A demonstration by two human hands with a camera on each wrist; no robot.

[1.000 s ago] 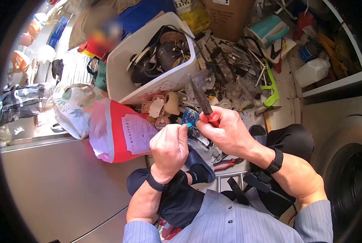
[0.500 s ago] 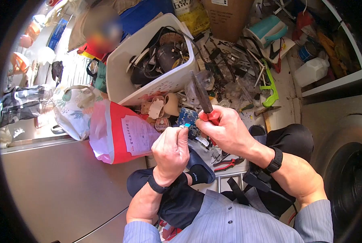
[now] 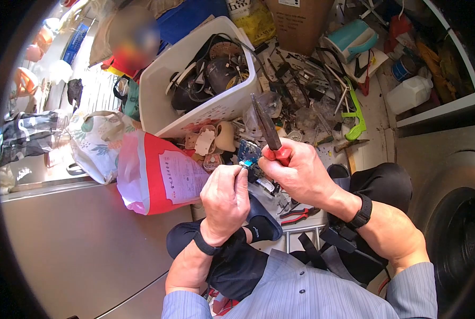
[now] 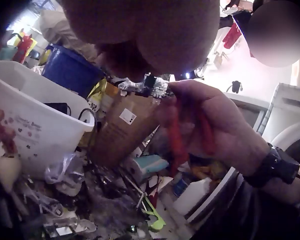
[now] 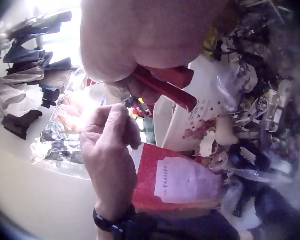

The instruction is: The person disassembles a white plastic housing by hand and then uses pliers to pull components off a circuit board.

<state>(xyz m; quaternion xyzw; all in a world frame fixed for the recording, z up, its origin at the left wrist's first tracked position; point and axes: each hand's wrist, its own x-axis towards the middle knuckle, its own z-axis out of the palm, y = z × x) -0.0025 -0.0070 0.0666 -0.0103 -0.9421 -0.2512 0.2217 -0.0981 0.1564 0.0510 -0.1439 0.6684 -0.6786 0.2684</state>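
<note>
My left hand [image 3: 224, 196] pinches a small electronic part [image 3: 245, 164] with a teal bit on it, between thumb and forefinger. In the left wrist view it shows as a little circuit board [image 4: 157, 89] with silvery parts, and the other hand's fingertips are right at its end. Long-nosed pliers [image 3: 267, 125] lie in the grip of my right hand [image 3: 304, 173], their dark metal nose slanting up and away from the small board. Their red handles [image 5: 165, 89] stick out below that hand in the right wrist view.
Behind the hands, scrap and cables [image 3: 306, 95] cover the floor beside a white bin [image 3: 200, 114] of old parts. A red bag [image 3: 160, 175] stands left; red-handled pliers [image 3: 299, 215] lie by the slipper [image 3: 264, 218]. A washing machine [image 3: 450, 212] is at the right.
My left hand has shifted slightly right, and more of the small board's pale end shows past the fingertips. The pliers stay in the right hand, almost unmoved.
</note>
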